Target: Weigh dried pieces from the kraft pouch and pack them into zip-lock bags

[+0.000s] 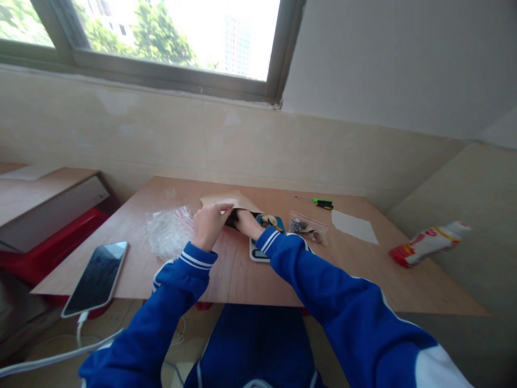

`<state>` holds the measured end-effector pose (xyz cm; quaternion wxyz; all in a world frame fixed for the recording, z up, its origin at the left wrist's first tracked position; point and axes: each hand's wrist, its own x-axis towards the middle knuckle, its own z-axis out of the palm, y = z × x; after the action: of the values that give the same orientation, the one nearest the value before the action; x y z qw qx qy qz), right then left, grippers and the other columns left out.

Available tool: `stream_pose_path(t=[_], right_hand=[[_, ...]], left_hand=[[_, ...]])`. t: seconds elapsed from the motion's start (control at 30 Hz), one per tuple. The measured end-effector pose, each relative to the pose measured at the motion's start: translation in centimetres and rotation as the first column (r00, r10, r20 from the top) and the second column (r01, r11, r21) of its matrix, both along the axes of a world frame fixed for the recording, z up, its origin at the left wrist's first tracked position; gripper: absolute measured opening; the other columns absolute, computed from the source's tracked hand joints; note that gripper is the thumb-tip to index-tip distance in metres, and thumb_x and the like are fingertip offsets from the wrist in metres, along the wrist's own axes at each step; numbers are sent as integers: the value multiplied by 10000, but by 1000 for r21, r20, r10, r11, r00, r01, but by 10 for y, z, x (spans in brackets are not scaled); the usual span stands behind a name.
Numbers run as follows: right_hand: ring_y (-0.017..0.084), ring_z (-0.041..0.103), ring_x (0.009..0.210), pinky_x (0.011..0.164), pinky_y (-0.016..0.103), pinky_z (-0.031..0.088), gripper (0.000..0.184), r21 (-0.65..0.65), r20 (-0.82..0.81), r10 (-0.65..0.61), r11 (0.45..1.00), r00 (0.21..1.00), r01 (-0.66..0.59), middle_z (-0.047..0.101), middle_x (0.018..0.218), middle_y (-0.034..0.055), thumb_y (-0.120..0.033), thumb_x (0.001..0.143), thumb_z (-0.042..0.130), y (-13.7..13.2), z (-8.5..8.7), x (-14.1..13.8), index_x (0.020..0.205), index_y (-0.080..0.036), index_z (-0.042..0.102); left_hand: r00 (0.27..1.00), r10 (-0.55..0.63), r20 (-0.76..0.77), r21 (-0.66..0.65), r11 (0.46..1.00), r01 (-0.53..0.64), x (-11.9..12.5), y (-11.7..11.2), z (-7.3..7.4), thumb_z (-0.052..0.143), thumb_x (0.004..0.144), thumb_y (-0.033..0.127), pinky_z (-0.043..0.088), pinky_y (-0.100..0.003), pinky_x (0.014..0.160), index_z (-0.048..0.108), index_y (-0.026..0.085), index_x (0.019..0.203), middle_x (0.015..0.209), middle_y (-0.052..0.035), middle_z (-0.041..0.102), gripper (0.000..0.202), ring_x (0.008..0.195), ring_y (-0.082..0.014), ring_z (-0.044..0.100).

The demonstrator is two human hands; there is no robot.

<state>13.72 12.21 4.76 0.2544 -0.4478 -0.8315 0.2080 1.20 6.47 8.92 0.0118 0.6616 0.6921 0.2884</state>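
the left grip [208,222] pinched the edge of the brown paper bag [232,199]; the right grip [247,222] reached inside, its hold hidden from me. the bag was mid-table, opened; work within seemed unfinished. rightward, a clear zip bag [309,230] of small pieces lay on the table [234,275].

In front of you, a grey-framed window [173,37] lets in bright daylight, with green trees [157,35] and a tall building [238,46] outside. Beneath it runs a cream lower wall [242,140]; to your right, the upper wall [383,59] looks grey. Your wooden surface [238,285] stands above a pale floor [131,312], with another desk [44,186] and a red seat [60,242] on your left.
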Motion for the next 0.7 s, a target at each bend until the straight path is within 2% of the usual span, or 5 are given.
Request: stream_pose_path(t=[0.13,0.27,0.37,0.47,0.7], right_hand=[[292,669,972,852,413,508,389,9,124,17,1000,992,-18,694,1041,212,-1,841,437,-19,14,14,1212,-64,535],[261,656,1049,908,384,491,398,76,150,53,995,987,-65,683,1126,169,-42,873,456,-37,30,34,1255,-134,521],[216,668,1029,913,351,503,312,57,-25,44,997,999,-43,703,1103,98,-90,861,528,-42,36,55,1154,-177,593],[188,701,906,841,339,542,272,-73,-261,8,997,965,-28,718,1046,80,-147,827,598,-44,32,78,1097,-174,612],[185,702,851,792,332,563,398,-364,-551,-169,930,817,-53,733,951,76,-322,696,742,-43,-2,131,1046,-169,629]], left_hand=[[999,19,29,3,1000,-19,-2,1,5,547,877,397,500,-313,797,732,305,1059,988,-52,753,276,959,-257,690],[999,20,47,-1,1000,-20,-5,-1,7,552,872,403,497,-297,795,734,306,1051,1000,-39,752,274,972,-246,685],[998,14,55,5,1000,-14,-5,-1,8,554,870,386,497,-292,780,738,306,1043,995,-32,753,265,963,-243,688],[998,23,61,26,999,-24,-6,0,9,564,862,386,498,-290,761,743,308,1028,984,-29,755,256,954,-245,691],[998,38,48,53,998,-41,-9,4,10,579,848,419,496,-305,739,747,319,1011,966,-24,759,255,955,-260,690]])
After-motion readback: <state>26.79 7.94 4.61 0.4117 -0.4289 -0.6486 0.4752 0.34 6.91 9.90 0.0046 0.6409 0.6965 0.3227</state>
